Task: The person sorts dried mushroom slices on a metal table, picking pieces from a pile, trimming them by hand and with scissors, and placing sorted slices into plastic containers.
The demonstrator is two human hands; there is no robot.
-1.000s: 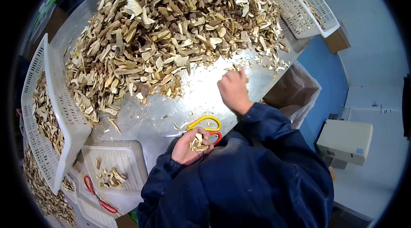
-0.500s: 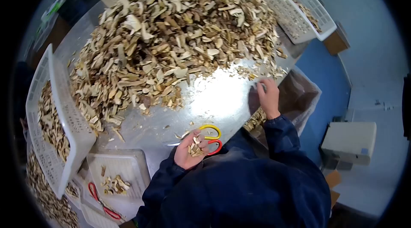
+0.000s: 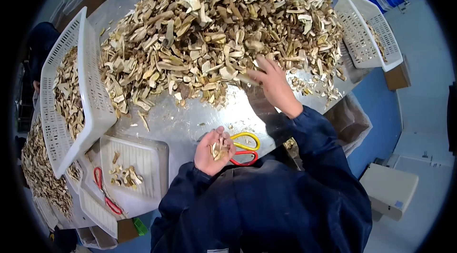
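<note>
My left hand (image 3: 206, 160) is palm up with fingers curled round several dried mushroom slices (image 3: 219, 151). Beside its fingertips, scissors with one yellow and one red handle (image 3: 257, 142) lie at the table's near edge; their blades are hidden. My right hand (image 3: 278, 90) reaches over the near edge of a big heap of dried mushroom slices (image 3: 204, 39). Its fingers are stretched out and apart, a little blurred, and no slice shows in them. I cannot tell whether the fingertips touch the heap.
A white perforated basket (image 3: 97, 110) of slices stands tilted at left, another basket (image 3: 369, 20) at back right. A shallow tray (image 3: 150, 158) with a few slices and red-handled scissors (image 3: 98, 177) lie at lower left. A lined bin (image 3: 354, 124) stands right of the metal table (image 3: 185, 120).
My right hand has moved left and forward from above the lined bin to the heap, its fingers spreading. The view has shifted; my left hand still holds its slices.
</note>
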